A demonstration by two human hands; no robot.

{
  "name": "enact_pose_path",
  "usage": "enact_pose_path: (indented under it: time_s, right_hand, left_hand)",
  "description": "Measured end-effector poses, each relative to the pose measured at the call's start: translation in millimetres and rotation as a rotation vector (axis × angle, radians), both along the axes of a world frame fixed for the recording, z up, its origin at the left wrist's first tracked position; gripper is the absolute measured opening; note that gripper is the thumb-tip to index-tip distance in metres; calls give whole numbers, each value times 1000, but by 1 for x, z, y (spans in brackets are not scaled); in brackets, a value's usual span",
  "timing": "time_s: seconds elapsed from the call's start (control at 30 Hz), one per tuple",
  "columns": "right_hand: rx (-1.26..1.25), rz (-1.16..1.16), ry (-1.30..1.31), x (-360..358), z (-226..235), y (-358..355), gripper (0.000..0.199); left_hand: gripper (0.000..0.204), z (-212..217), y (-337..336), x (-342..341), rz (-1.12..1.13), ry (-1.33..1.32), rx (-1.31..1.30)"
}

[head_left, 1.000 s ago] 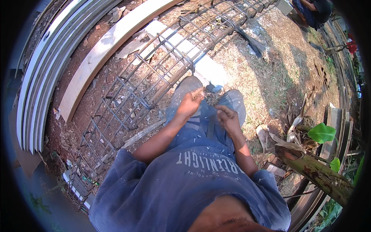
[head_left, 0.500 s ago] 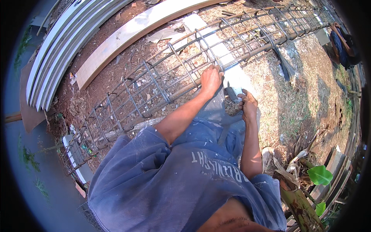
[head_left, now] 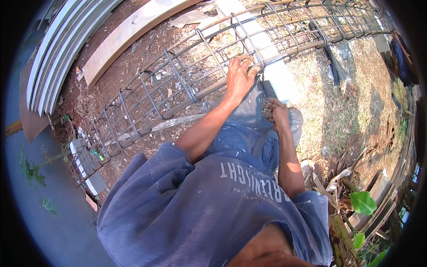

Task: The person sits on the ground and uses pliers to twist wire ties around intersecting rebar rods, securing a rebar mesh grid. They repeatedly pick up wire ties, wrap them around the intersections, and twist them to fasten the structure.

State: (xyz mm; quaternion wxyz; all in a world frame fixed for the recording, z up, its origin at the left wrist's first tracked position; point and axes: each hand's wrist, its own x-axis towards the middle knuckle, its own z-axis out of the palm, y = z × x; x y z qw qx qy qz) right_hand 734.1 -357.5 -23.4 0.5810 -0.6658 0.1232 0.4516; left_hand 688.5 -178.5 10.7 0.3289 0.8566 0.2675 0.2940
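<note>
A long steel rebar cage (head_left: 180, 80) runs across in front of me, its long bars crossed by square stirrups. My left hand (head_left: 239, 80) is at the cage's near bar beside a stirrup (head_left: 249, 38), fingers bent toward the thumb; whatever small thing they pinch is hidden. Lower and to the right, my right hand (head_left: 278, 114) is closed near my knee. A dark, narrow tool-like piece (head_left: 267, 89) reaches from beside it toward the bar; its kind does not show. Farther right, a bundle of thin dark wires (head_left: 331, 62) hangs over the cage.
A pale board (head_left: 129, 38) and stacked white-edged lengths (head_left: 55, 58) lie at the far left. A white strip (head_left: 284, 82) passes under the cage. At the far right edge is another person (head_left: 402, 58). A plant with a green leaf (head_left: 363, 203) stands at lower right.
My left hand has shifted up slightly and its fingers have spread and re-bent at the stirrup. My right hand has moved slightly left and up, toward the dark piece. The whole view has shifted a little.
</note>
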Motion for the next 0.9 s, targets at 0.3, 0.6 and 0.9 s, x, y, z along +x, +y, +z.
enact_pose_path:
  time_s: [0.3,0.6,0.9]
  right_hand:
    - [426,58,86,-23,-57,66,27]
    - [72,782,-757,46,-155,121,9]
    - [120,136,-35,-11,-31,128,11]
  left_hand:
    - [29,21,52,-102,147,187,-115]
    - [36,-4,10,-37,243,108,-68]
    - [16,5,48,-72,-68,-7,-233]
